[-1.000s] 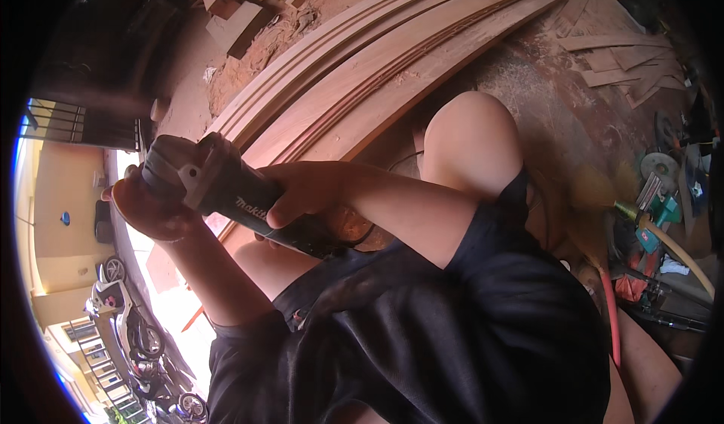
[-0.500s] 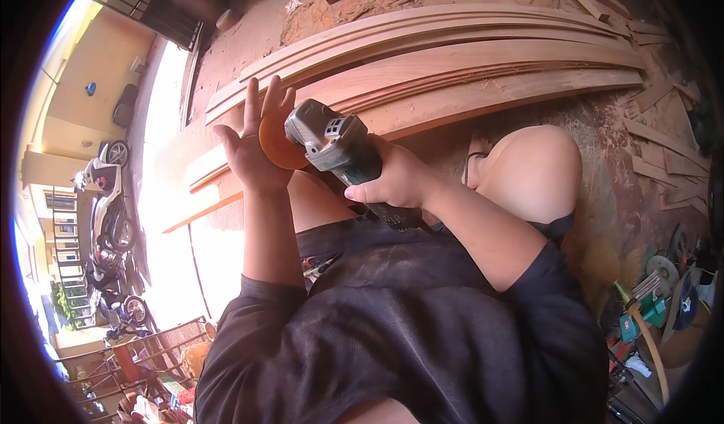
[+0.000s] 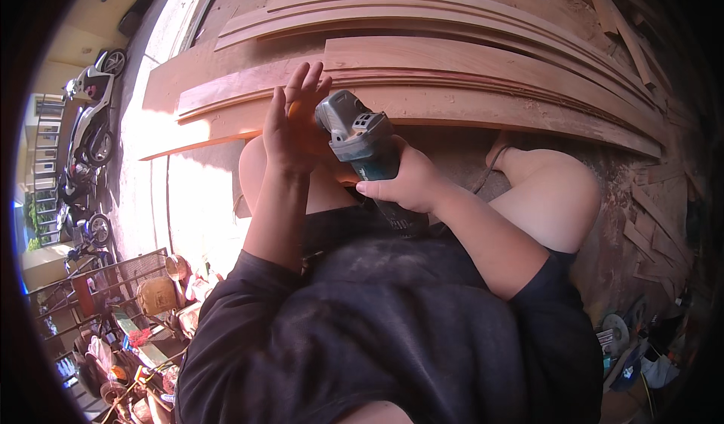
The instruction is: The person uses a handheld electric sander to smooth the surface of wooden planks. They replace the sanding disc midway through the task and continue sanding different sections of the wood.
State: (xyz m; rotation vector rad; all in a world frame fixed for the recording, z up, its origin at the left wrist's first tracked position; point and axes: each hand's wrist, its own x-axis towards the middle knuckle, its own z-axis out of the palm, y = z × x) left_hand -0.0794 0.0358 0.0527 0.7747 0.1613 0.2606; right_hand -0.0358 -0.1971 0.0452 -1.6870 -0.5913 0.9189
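Note:
My right hand [image 3: 415, 181] is wrapped round the dark green body of an angle grinder [image 3: 360, 139], held above my lap with its grey metal head up and to the left. An orange disc [image 3: 307, 122] sits on the far side of that head, partly hidden by my left hand and the tool. My left hand [image 3: 290, 126] is open beside the disc, fingers stretched upward and palm toward it. I cannot tell whether the palm touches the disc.
Long wooden boards [image 3: 483, 107] lie in stacks across the ground in front of my legs. Wood offcuts [image 3: 656, 228] and tools [image 3: 618, 333] are at the right. A cluttered heap [image 3: 143, 348] and a metal mesh rack lie lower left; motorcycles [image 3: 94, 134] stand far left.
The view has shifted, showing more of the heap at lower left. My left hand has turned more edge-on, covering more of the disc. My right hand keeps its grip on the grinder.

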